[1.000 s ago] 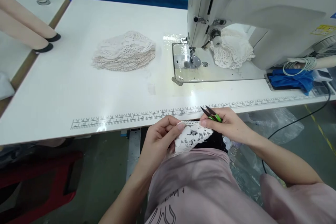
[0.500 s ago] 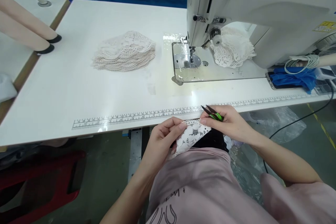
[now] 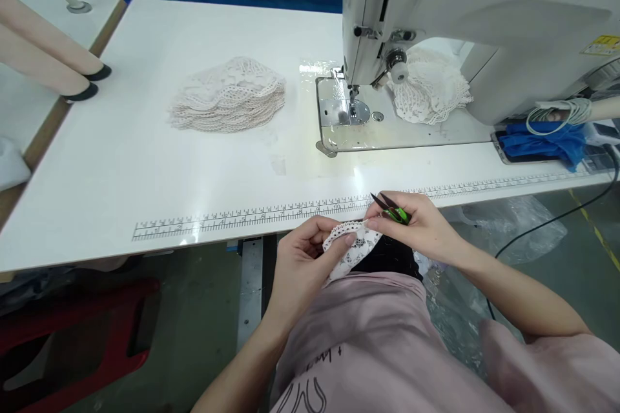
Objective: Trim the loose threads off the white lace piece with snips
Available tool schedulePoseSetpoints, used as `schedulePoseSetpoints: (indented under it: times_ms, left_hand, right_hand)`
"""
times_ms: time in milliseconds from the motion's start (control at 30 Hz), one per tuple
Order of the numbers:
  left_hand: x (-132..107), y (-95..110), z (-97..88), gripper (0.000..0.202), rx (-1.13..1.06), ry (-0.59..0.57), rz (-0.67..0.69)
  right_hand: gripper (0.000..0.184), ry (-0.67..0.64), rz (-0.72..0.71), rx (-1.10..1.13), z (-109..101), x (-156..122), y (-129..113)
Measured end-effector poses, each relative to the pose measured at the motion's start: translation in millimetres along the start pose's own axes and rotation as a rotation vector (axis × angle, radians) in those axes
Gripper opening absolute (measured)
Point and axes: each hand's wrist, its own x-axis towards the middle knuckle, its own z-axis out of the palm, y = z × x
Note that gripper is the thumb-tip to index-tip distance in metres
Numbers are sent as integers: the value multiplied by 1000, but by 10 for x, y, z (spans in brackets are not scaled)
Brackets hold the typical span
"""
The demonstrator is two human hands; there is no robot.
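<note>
A small piece of white lace is stretched between my two hands, just off the front edge of the table. My left hand pinches its left part between thumb and fingers. With thumb and fingertip my right hand grips the lace's right end. Thread snips with green handles also sit in the right hand, their dark blades pointing up and left. A neat stack of lace pieces lies on the table to the left of the sewing machine.
More lace pieces lie under the machine's arm. A printed ruler runs along the front of the white table. To the right are a phone, blue cloth and a coiled cord. A red stool stands lower left.
My left thumb has moved right across the lace, and the lace now looks more curved and bunched. The right hand has shifted slightly left, still with the snips.
</note>
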Motion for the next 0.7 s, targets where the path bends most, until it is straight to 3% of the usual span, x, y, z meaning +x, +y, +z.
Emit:
schedulePoseSetpoints:
  times_ms: [167, 267, 467, 567, 700]
  left_hand:
    - [-31, -20, 23, 6, 123, 148, 144]
    - [-29, -60, 20, 10, 146, 186, 230]
    - [-19, -150, -20, 12, 191, 157, 413]
    - [-30, -168, -31, 15, 213, 121, 427]
    - [-41, -158, -27, 13, 240, 112, 388]
  right_hand:
    - [3, 14, -149, 39, 30, -13, 46]
    - [12, -3, -217, 24, 58, -34, 79]
    - [13, -16, -224, 11, 77, -49, 55]
    - [6, 42, -260, 3, 90, -26, 36]
    - [11, 6, -296, -19, 129, 14, 67]
